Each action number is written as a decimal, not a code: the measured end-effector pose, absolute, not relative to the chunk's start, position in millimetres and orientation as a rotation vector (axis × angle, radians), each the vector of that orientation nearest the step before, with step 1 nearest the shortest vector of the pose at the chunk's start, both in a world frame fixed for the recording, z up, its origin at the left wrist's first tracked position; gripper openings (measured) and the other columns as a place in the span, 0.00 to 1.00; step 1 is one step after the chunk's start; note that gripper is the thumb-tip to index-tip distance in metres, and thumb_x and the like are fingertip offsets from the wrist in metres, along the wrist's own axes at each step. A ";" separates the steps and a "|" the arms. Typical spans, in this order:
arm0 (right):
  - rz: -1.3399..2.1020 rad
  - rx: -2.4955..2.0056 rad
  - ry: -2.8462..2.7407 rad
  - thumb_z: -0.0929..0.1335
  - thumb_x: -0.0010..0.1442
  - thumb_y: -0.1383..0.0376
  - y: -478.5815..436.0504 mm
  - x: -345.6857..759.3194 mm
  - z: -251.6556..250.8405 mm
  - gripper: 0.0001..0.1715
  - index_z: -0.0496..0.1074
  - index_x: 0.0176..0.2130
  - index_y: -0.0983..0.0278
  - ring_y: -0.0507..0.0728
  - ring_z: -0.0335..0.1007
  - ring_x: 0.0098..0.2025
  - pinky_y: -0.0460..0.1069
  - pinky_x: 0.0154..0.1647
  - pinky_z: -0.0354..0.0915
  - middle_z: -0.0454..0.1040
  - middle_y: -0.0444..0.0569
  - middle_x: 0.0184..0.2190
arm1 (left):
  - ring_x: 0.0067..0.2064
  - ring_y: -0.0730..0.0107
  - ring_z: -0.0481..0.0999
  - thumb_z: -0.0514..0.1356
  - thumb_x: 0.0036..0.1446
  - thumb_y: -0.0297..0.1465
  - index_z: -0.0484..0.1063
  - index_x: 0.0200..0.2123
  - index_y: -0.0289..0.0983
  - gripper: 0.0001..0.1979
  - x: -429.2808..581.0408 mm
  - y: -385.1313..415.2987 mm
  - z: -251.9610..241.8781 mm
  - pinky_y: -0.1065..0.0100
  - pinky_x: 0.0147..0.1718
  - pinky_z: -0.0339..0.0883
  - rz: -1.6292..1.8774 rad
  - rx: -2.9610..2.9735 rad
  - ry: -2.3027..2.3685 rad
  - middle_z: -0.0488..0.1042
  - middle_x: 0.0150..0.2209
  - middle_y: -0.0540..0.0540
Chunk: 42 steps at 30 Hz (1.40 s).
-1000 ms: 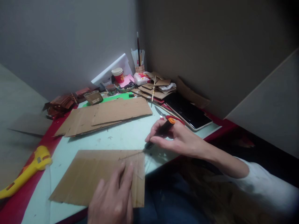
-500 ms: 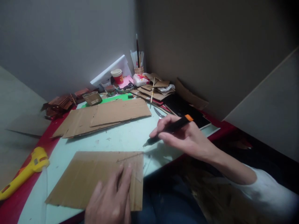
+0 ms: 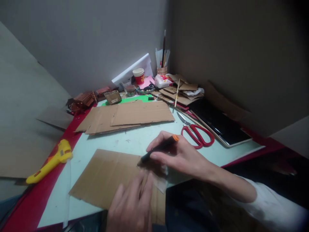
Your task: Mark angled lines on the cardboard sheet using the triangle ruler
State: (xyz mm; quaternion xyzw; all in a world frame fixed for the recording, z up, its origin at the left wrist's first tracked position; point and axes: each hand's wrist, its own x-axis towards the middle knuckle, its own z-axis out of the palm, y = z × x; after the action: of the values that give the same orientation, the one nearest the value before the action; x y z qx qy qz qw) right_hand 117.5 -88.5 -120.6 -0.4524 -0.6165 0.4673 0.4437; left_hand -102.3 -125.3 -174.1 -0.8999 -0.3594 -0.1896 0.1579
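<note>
A piece of brown cardboard [image 3: 101, 177] lies at the front of the pale tabletop. My left hand [image 3: 132, 203] presses down on it with fingers stretched out flat. Under and beside those fingertips is a clear, thin plastic piece [image 3: 160, 183], partly hidden; its kind I cannot make out. In my right hand [image 3: 178, 156] is a black marker [image 3: 159, 149] with an orange end, gripped between thumb and fingers. Its tip points down at the cardboard's upper right part, close to my left fingertips. Whether the tip touches, I cannot tell.
Red-handled scissors [image 3: 198, 135] lie behind my right hand, beside a black tablet-like slab [image 3: 217, 124]. Larger cardboard sheets [image 3: 142, 114] lie farther back. At left is a yellow glue gun [image 3: 53, 161]. A red paper cup [image 3: 138, 76] and a brush holder [image 3: 162, 70] stand at the back.
My right hand has brought the marker down and left to the cardboard beside my left fingers. The view has shifted, so the scissors now show fully. My left hand stays on the cardboard.
</note>
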 end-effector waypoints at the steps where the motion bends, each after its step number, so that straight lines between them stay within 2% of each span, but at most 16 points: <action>1: 1.171 -1.116 -1.534 0.72 0.61 0.62 -88.0 115.9 -120.5 0.10 0.73 0.40 0.66 0.52 0.74 0.31 0.46 0.31 0.70 0.76 0.46 0.31 | 0.47 0.61 0.80 0.48 0.61 0.22 0.64 0.61 0.34 0.25 -103.5 -124.3 -173.4 0.59 0.42 0.62 -0.524 -2.577 -0.993 0.79 0.52 0.38; 4: 1.176 -1.117 -1.549 0.72 0.62 0.62 -87.3 114.2 -119.4 0.09 0.73 0.40 0.65 0.51 0.75 0.30 0.45 0.31 0.70 0.76 0.45 0.31 | 0.48 0.64 0.79 0.49 0.60 0.22 0.64 0.61 0.33 0.25 -105.4 -122.6 -171.7 0.61 0.42 0.62 -0.466 -2.592 -0.903 0.79 0.53 0.38; 10: 1.095 -1.142 -1.648 0.72 0.61 0.63 -87.0 117.2 -112.1 0.07 0.74 0.39 0.65 0.55 0.77 0.36 0.47 0.36 0.72 0.79 0.48 0.35 | 0.47 0.59 0.79 0.48 0.61 0.23 0.65 0.59 0.35 0.24 -97.9 -128.1 -177.0 0.56 0.44 0.62 -0.618 -2.583 -1.065 0.79 0.53 0.37; 15: 0.987 -1.215 -1.702 0.71 0.59 0.67 -88.1 125.5 -104.3 0.04 0.74 0.37 0.65 0.57 0.77 0.35 0.50 0.35 0.71 0.79 0.49 0.33 | 0.46 0.58 0.79 0.48 0.62 0.25 0.65 0.60 0.36 0.24 -97.0 -130.2 -178.1 0.56 0.43 0.63 -0.625 -2.568 -1.070 0.79 0.52 0.37; 23: 0.954 -1.206 -1.730 0.70 0.61 0.65 -93.9 134.2 -108.7 0.05 0.74 0.39 0.64 0.56 0.78 0.38 0.49 0.38 0.73 0.80 0.48 0.36 | 0.48 0.56 0.79 0.50 0.59 0.22 0.63 0.61 0.33 0.27 -99.9 -128.3 -174.1 0.55 0.42 0.64 -0.564 -2.581 -1.004 0.78 0.52 0.35; 29: 0.893 -1.265 -1.727 0.71 0.61 0.64 -102.0 147.2 -105.2 0.05 0.74 0.38 0.64 0.57 0.78 0.37 0.50 0.38 0.73 0.80 0.49 0.35 | 0.44 0.56 0.80 0.50 0.57 0.21 0.64 0.60 0.32 0.27 -101.2 -128.8 -172.0 0.55 0.42 0.65 -0.527 -2.575 -0.974 0.78 0.52 0.35; 35: 0.845 -1.328 -1.699 0.71 0.61 0.63 -113.1 162.0 -103.7 0.07 0.75 0.38 0.65 0.58 0.77 0.39 0.50 0.40 0.72 0.79 0.51 0.36 | 0.48 0.56 0.79 0.51 0.55 0.18 0.65 0.60 0.31 0.28 -103.8 -127.9 -169.9 0.56 0.44 0.65 -0.498 -2.576 -0.926 0.77 0.53 0.34; 42: 0.868 -1.327 -1.669 0.70 0.61 0.62 -116.0 163.8 -108.1 0.08 0.74 0.39 0.65 0.58 0.76 0.40 0.51 0.41 0.71 0.78 0.51 0.37 | 0.46 0.56 0.78 0.52 0.59 0.18 0.64 0.61 0.29 0.26 -103.8 -124.5 -166.3 0.57 0.42 0.65 -0.474 -2.576 -0.868 0.76 0.53 0.32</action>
State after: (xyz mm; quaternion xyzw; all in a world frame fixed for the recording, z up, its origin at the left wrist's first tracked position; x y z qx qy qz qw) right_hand 163.8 -116.0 -108.1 -0.5263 -0.6620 0.3442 0.4078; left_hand -103.8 -124.5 -166.3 -0.9166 -0.3088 -0.1686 0.1898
